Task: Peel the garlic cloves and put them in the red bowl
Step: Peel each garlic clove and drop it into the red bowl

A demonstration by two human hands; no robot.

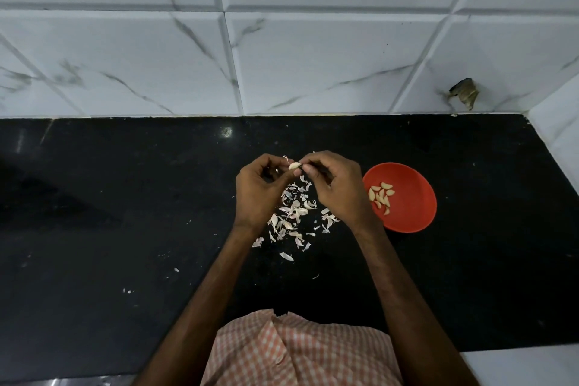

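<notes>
A pale garlic clove (294, 165) is held above the black counter between both hands. My left hand (258, 189) pinches its left end with curled fingers. My right hand (335, 188) pinches its right end, thumb and forefinger on the skin; a strip of skin sticks up from the clove. The red bowl (410, 219) stands on the counter just right of my right hand, with several peeled cloves (380, 196) inside. Under my hands lies a heap of garlic skins (294, 216), with some pale pieces I cannot tell from unpeeled cloves.
The black counter (125, 213) runs left to right, backed by a white marble-tiled wall (282, 56). A side wall closes the right end. Small skin scraps lie scattered toward the left front. My checked shirt (297, 351) is at the counter's front edge.
</notes>
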